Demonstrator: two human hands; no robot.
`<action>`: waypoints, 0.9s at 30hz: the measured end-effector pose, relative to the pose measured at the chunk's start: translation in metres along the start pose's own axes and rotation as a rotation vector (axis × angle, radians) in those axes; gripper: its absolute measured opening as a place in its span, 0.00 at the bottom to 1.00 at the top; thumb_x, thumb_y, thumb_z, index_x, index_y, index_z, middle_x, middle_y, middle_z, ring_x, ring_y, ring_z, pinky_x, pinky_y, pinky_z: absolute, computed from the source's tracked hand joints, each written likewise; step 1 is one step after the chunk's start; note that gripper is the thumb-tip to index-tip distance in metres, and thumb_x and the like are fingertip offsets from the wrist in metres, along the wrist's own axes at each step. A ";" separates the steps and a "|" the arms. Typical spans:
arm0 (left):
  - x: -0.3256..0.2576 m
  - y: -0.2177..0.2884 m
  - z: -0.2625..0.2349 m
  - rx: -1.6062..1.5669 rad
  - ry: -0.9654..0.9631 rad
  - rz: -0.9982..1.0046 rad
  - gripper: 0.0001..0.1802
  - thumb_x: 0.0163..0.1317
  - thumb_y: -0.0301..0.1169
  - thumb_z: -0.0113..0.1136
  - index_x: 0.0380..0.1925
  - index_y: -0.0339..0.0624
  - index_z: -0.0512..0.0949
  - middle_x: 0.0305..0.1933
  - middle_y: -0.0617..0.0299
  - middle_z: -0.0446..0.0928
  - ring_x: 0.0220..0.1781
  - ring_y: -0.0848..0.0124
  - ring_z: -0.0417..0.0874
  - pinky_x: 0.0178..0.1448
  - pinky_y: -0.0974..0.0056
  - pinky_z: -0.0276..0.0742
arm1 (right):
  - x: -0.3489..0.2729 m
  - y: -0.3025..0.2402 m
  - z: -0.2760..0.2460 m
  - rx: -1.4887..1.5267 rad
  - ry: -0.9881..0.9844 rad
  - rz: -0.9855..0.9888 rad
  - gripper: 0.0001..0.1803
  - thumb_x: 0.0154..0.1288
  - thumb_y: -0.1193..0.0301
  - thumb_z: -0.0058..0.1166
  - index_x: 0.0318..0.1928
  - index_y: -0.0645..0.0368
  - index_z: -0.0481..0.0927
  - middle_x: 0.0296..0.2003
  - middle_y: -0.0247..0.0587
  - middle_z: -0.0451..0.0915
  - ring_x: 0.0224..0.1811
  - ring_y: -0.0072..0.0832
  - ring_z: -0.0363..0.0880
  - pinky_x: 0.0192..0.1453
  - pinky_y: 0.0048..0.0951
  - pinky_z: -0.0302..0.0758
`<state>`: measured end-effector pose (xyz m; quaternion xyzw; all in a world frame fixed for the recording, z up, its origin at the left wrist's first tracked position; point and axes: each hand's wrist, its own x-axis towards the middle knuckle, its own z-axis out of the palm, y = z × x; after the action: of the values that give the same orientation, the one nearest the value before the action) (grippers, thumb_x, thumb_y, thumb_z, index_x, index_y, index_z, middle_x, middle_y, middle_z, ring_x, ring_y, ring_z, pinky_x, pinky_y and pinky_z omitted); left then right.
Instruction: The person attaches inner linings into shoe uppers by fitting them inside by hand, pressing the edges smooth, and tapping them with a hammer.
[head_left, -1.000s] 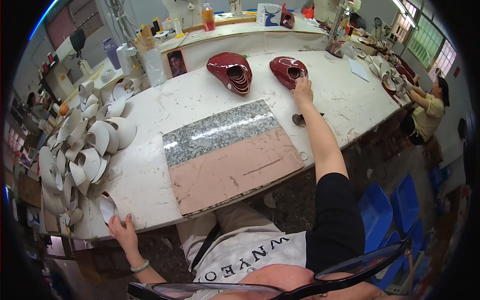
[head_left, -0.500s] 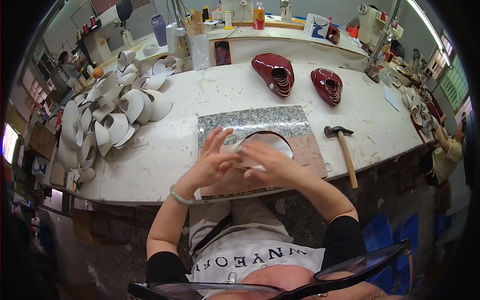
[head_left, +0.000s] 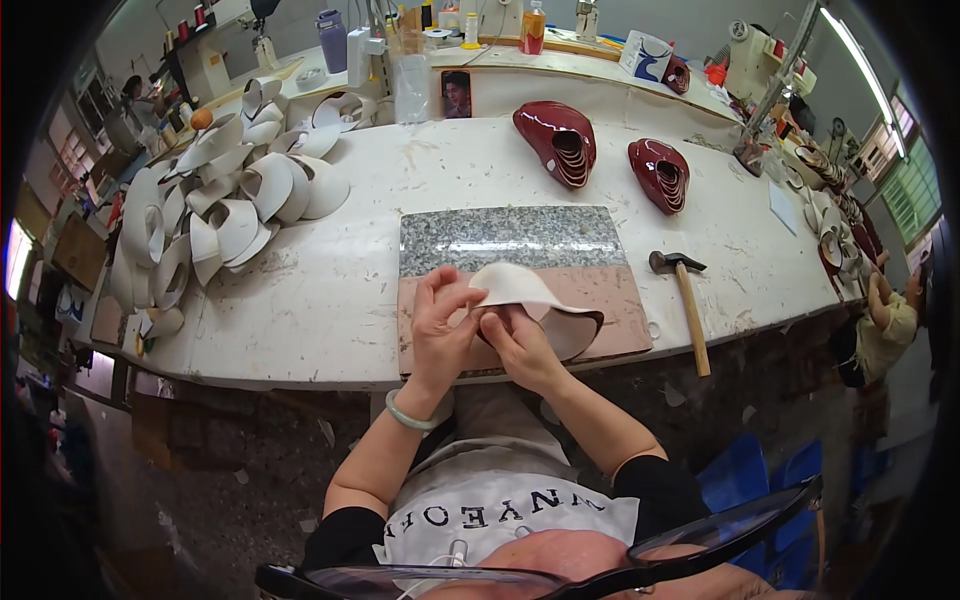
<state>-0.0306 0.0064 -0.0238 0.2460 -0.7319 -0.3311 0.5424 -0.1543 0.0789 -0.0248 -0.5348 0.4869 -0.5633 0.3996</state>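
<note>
Both my hands grip a shoe upper [head_left: 522, 283] with its off-white lining outward and a dark edge along its right end. At the upper's left end, my left hand [head_left: 441, 325] pinches the rim between thumb and fingers. My right hand [head_left: 524, 352] is closed on the near edge, its thumb by the left one and its fingers partly hidden inside the curved piece. Beneath lies a stone slab [head_left: 500, 228], speckled grey at the far side and covered in pinkish material at the near side. Right of the slab rests a hammer [head_left: 690, 315] with a wooden handle.
Glossy dark red stacked uppers [head_left: 555, 140] and a smaller stack [head_left: 660, 175] stand beyond the slab. A big heap of off-white uppers [head_left: 225, 205] fills the table's left. A phone [head_left: 456, 95] leans at the back. Another person [head_left: 885, 315] sits at far right.
The upper has been turned and lifted, so its pale lining now arches over my fingers. My right hand has gone from lying over it to gripping its near edge.
</note>
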 end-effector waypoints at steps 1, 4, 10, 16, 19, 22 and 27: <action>-0.002 0.001 -0.001 0.273 0.017 0.144 0.12 0.58 0.21 0.64 0.43 0.36 0.81 0.48 0.56 0.74 0.49 0.69 0.78 0.42 0.69 0.78 | 0.000 -0.002 0.002 0.105 0.029 0.093 0.24 0.74 0.61 0.47 0.60 0.65 0.65 0.49 0.46 0.76 0.49 0.30 0.75 0.56 0.29 0.71; -0.014 -0.007 0.016 -0.235 0.064 -0.183 0.10 0.61 0.24 0.62 0.44 0.37 0.82 0.39 0.58 0.78 0.37 0.69 0.79 0.39 0.69 0.77 | 0.008 0.016 0.004 0.069 0.118 0.059 0.20 0.73 0.60 0.50 0.54 0.63 0.72 0.41 0.40 0.80 0.43 0.22 0.76 0.48 0.24 0.72; 0.020 0.016 -0.004 0.152 0.179 -0.291 0.17 0.72 0.38 0.50 0.32 0.33 0.76 0.26 0.62 0.77 0.28 0.77 0.74 0.34 0.69 0.71 | 0.028 -0.025 -0.004 -0.494 -0.034 0.014 0.12 0.71 0.65 0.50 0.39 0.63 0.80 0.19 0.48 0.74 0.20 0.25 0.73 0.27 0.29 0.70; 0.046 -0.001 -0.019 -1.091 0.014 -0.399 0.15 0.66 0.31 0.58 0.49 0.36 0.72 0.42 0.62 0.79 0.45 0.73 0.80 0.55 0.67 0.75 | 0.030 -0.026 -0.015 0.530 0.005 0.024 0.24 0.74 0.57 0.46 0.53 0.68 0.75 0.46 0.40 0.80 0.47 0.25 0.78 0.53 0.26 0.73; 0.044 -0.004 -0.023 -0.638 -0.201 -0.389 0.26 0.60 0.22 0.63 0.58 0.36 0.67 0.51 0.60 0.78 0.53 0.70 0.79 0.58 0.65 0.74 | 0.035 -0.030 -0.024 0.901 -0.027 0.015 0.29 0.74 0.54 0.41 0.63 0.65 0.65 0.56 0.45 0.75 0.56 0.33 0.76 0.62 0.38 0.72; 0.036 -0.016 -0.026 -0.788 -0.325 -0.717 0.19 0.64 0.27 0.61 0.55 0.37 0.72 0.49 0.59 0.80 0.51 0.71 0.81 0.55 0.65 0.77 | 0.042 -0.027 -0.033 1.003 0.029 0.018 0.31 0.76 0.50 0.32 0.65 0.64 0.62 0.61 0.47 0.71 0.64 0.38 0.70 0.69 0.44 0.64; 0.022 -0.019 -0.003 -1.409 -0.340 -0.890 0.15 0.71 0.32 0.52 0.53 0.39 0.74 0.46 0.62 0.80 0.47 0.72 0.82 0.51 0.65 0.80 | 0.055 -0.017 -0.042 0.942 -0.011 0.042 0.29 0.75 0.52 0.36 0.64 0.62 0.65 0.59 0.45 0.73 0.59 0.35 0.73 0.65 0.37 0.67</action>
<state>-0.0343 -0.0220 -0.0235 0.0625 -0.2614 -0.9244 0.2706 -0.2011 0.0343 0.0055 -0.2883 0.1870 -0.7119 0.6125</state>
